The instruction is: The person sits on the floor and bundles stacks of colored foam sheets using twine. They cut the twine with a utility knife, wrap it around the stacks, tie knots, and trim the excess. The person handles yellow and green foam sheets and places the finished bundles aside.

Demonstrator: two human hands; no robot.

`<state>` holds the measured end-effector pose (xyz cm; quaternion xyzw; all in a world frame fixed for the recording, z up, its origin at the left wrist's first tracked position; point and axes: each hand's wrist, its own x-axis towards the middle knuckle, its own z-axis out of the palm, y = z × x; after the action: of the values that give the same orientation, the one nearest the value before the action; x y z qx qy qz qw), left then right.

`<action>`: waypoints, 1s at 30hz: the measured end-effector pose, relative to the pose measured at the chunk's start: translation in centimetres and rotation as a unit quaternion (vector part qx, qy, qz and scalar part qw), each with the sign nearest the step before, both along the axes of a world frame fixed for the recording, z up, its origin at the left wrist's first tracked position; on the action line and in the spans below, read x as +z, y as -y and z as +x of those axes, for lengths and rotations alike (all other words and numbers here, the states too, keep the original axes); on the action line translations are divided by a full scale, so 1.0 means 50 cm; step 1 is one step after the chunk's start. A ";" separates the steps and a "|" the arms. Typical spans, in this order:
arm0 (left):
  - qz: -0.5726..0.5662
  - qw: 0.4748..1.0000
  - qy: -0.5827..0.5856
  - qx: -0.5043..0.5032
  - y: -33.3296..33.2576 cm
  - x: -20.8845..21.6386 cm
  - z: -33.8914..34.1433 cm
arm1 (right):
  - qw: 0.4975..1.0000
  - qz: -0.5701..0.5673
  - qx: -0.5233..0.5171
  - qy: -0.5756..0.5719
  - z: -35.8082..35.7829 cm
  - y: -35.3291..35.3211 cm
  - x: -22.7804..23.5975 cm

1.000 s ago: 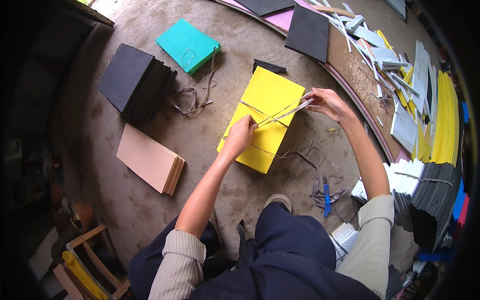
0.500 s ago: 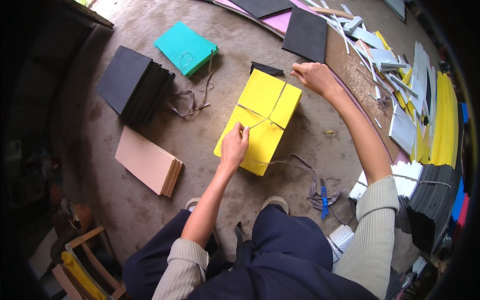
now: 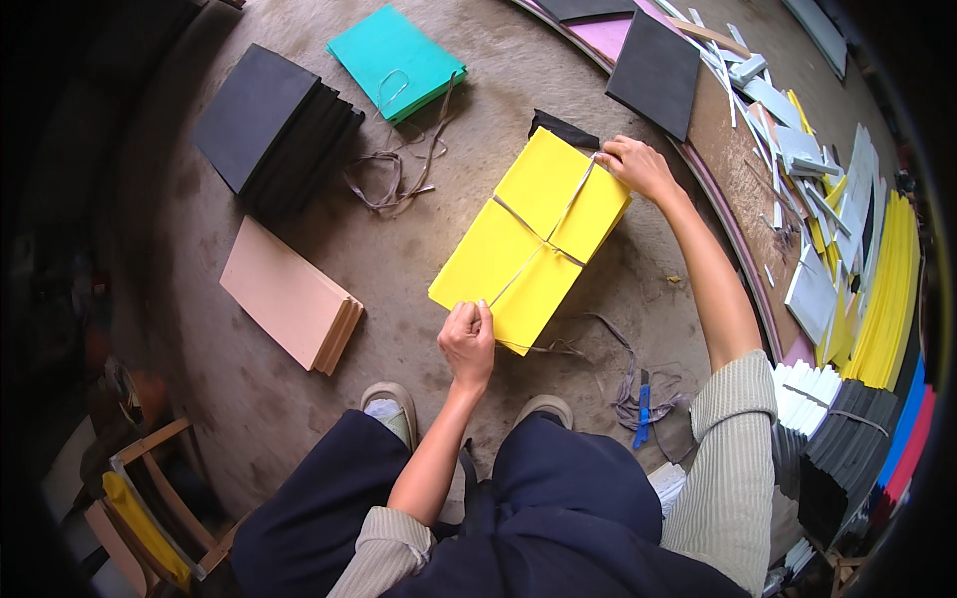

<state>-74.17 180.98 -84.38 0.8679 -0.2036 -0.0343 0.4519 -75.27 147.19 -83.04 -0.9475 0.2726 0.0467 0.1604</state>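
A stack of yellow sheets (image 3: 508, 214) lies on the floor in front of me, with a thin grey-brown string (image 3: 523, 267) crossed over its top face. My left hand (image 3: 467, 344) is closed in a pinch on the string by the near edge of the stack. At the far right corner my right hand (image 3: 638, 167) also has its fingers closed on the string. Between the two hands the string runs straight along the stack. A loose tangle of string (image 3: 633, 399) trails on the floor to the right, where a blue utility knife (image 3: 644, 409) lies on it.
To the left sit a black sheet stack (image 3: 254, 115), a green one (image 3: 389, 55) and a beige one (image 3: 284, 289). More string (image 3: 384, 184) lies near the green stack. A black sheet (image 3: 653, 75) and white and yellow offcuts (image 3: 788, 140) cover a board at right. A wooden frame (image 3: 164, 439) stands lower left.
My left hand has come nearer to me, down to the stack's near edge. My right hand has dropped onto the far corner, and the string now lies along the yellow top. The view has shifted slightly.
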 end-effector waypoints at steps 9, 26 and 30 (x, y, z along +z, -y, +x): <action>-0.087 0.979 -0.003 0.183 -0.026 -0.062 -0.005 | 0.968 0.205 -0.117 0.085 -0.058 -0.015 -0.072; 0.002 0.986 0.166 -0.013 -0.030 -0.049 0.283 | 0.958 0.093 -0.196 0.190 -0.166 -0.112 -0.061; -0.010 0.968 0.238 -0.081 -0.029 -0.006 0.294 | 0.975 0.058 -0.132 0.170 -0.155 -0.108 0.011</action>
<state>-59.49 182.44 -84.70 0.8271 -0.3750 0.1390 0.3950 -83.02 152.61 -82.50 -0.8860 0.3612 -0.1210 0.2643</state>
